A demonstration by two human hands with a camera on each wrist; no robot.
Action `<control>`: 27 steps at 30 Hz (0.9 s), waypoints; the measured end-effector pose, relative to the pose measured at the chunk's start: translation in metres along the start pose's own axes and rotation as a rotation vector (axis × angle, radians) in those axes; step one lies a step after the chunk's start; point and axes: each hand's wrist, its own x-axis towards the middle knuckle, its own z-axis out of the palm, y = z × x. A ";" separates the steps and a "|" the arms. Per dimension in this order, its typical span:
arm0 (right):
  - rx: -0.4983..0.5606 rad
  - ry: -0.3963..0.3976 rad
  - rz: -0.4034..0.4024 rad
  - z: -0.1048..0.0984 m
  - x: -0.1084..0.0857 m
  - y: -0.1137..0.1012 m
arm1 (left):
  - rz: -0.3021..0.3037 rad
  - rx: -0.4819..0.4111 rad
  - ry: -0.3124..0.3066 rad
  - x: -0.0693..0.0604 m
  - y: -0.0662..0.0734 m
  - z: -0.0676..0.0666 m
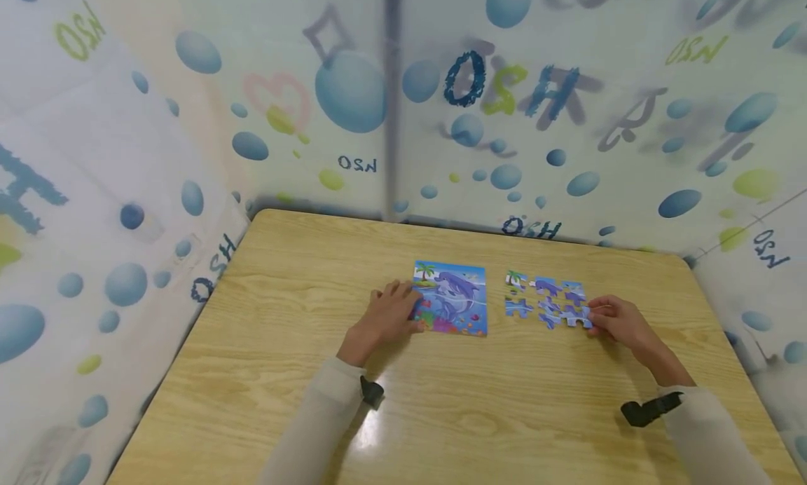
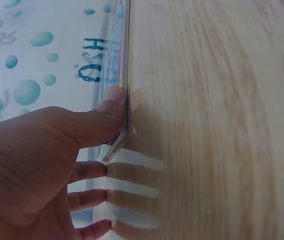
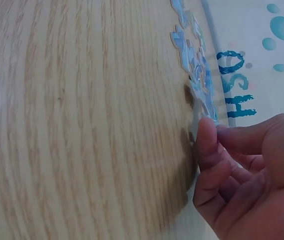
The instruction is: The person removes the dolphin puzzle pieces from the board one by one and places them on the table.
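Note:
A square dolphin picture board (image 1: 460,310) lies flat near the table's middle. My left hand (image 1: 386,314) rests at its left edge, fingers spread. In the left wrist view the thumb (image 2: 113,102) touches the board near a corner, and the other fingertips meet the table. Right of the board lie several loose jigsaw pieces (image 1: 546,285) with a matching dolphin print, set in rough rows with gaps. At the lower right of this group my right hand (image 1: 621,322) pinches a jigsaw piece (image 1: 583,317) between thumb and fingers. The hand partly covers that piece.
The wooden table (image 1: 479,408) extends on all sides of the board and pieces. A patterned wall covering (image 1: 435,148) with bubbles and lettering stands along its back edge and sides. Dark straps (image 1: 652,409) sit on both wrists over pale sleeves.

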 end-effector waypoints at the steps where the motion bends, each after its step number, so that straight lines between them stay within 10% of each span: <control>1: -0.005 0.003 0.000 0.000 0.000 0.001 | 0.002 0.000 -0.004 0.000 0.000 0.000; 27: -0.344 0.206 -0.116 0.015 0.007 -0.014 | -0.027 -0.011 0.014 0.000 -0.002 0.006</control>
